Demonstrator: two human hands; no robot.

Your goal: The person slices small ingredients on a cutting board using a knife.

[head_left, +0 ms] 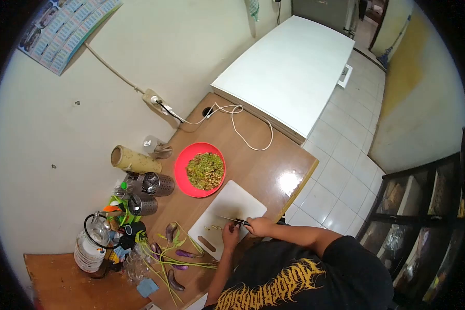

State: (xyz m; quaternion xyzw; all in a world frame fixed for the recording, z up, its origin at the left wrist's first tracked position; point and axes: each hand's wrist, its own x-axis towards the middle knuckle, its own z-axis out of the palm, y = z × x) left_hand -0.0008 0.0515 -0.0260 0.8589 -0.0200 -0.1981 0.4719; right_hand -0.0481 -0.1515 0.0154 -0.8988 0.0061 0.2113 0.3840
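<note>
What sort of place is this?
Probably a kitchen, perhaps in a home: a knife is held over a white cutting board, a red bowl holds chopped food, and eggplants lie nearby.

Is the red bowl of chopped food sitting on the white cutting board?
No, the red bowl stands on the brown table, beside the white cutting board.
</note>
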